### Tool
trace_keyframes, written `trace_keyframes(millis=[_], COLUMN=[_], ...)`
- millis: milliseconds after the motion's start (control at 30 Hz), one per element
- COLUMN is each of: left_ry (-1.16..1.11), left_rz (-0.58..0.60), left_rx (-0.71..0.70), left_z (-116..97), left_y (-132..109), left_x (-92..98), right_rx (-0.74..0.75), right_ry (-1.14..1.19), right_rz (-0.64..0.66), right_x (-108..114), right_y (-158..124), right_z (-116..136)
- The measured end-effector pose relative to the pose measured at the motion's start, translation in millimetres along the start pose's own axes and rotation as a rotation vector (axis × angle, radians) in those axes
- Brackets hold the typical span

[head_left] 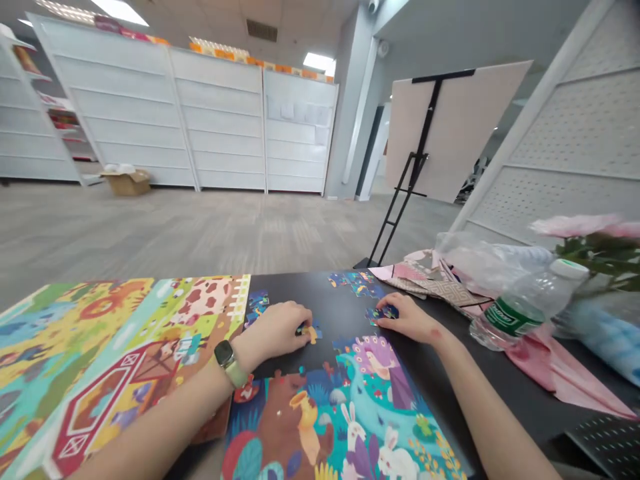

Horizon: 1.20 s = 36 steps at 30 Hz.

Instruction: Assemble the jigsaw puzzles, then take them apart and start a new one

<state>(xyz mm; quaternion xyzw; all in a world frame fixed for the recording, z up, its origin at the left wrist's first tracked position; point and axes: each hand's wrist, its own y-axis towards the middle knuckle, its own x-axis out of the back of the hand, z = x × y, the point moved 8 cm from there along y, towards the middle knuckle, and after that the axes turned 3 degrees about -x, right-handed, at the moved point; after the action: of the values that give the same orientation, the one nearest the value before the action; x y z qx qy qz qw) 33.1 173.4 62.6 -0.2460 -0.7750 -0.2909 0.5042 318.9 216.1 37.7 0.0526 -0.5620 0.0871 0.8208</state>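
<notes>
Black tabletop [340, 313] supports a partly assembled puzzle [280, 413], located between the person's forearms; its near edge is cut off by the frame. Left hand [280, 327]: thumb and fingers drawn narrow, pinching an orange-marked piece [314, 334] beyond the puzzle; fingertips cover part of it, and whether it is lifted cannot be told. Right hand [409, 319]: thumb and forefinger closed around a dark blue piece [373, 315], partly covered. Loose pieces [361, 285] lie near the table's far edge. Plastic bottle [547, 293], right side: green label [510, 320] with white lettering, too distorted to read reliably. Wristwatch [225, 353]: dark display, unreadable. Farm-scene board [200, 300]: cut off at left, partly hidden by the left forearm. Pink flowers [580, 225]: blurred, cut off at right.
</notes>
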Motion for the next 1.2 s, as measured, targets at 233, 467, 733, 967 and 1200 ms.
trace_keyframes(millis=[233, 467, 733, 967, 1200], left_ry=[-0.096, -0.201, -0.22, -0.138, -0.221], left_rz=[-0.004, -0.028, -0.037, -0.01, -0.014], left_rx=[-0.091, -0.193, -0.197, -0.095, -0.139], left_z=[-16.6, -33.8, -30.9, 5.5, -16.3], left_y=[-4.9, -8.6, -8.7, -10.6, -17.2], left_x=[3.8, -13.9, -11.4, 13.1, 58.6], right_rx=[-0.005, -0.023, -0.027, 0.004, -0.005], right_ry=[0.001, -0.003, -0.007, -0.001, 0.001], right_rz=[-0.001, -0.005, -0.005, 0.0, -0.012], right_x=[1.3, 2.0, 0.0, -0.1, 0.0], right_y=[-0.1, -2.1, -1.0, 2.1, 2.7], right_z=[-0.8, 1.0, -2.1, -3.0, -6.4])
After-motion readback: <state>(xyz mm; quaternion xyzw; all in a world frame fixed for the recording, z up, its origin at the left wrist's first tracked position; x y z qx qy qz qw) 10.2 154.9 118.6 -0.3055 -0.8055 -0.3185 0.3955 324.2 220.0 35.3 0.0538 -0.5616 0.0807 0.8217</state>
